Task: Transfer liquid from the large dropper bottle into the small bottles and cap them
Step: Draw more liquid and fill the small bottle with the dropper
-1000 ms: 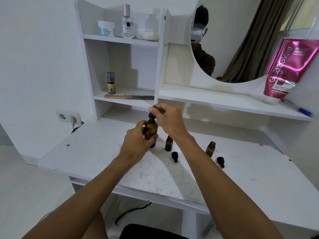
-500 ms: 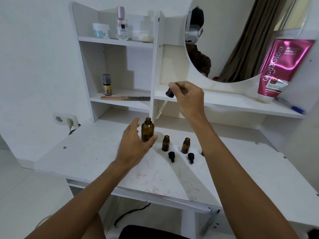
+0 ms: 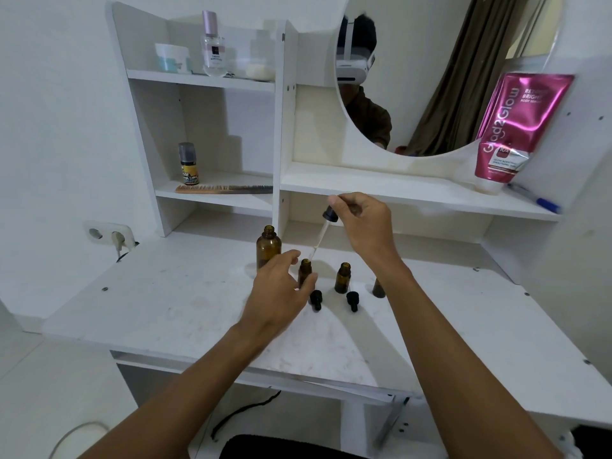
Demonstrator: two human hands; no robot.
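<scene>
The right hand [image 3: 362, 223] has its grip pinched shut on the black bulb of the dropper [image 3: 323, 233], whose glass tip slants down to the mouth of a small bottle [image 3: 304, 272]. The left hand [image 3: 276, 293] half hides that bottle; whether its loosely curled fingers clasp it I cannot tell. The uncapped large dropper bottle [image 3: 268, 248] stands just behind on the worktop [image 3: 172, 303]. The right forearm cuts off a third small bottle [image 3: 378, 289].

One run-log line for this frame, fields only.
step: filling | right hand: holds black-capped glass dropper, tip at first small amber bottle | left hand: steadying it | large amber bottle: open
</scene>
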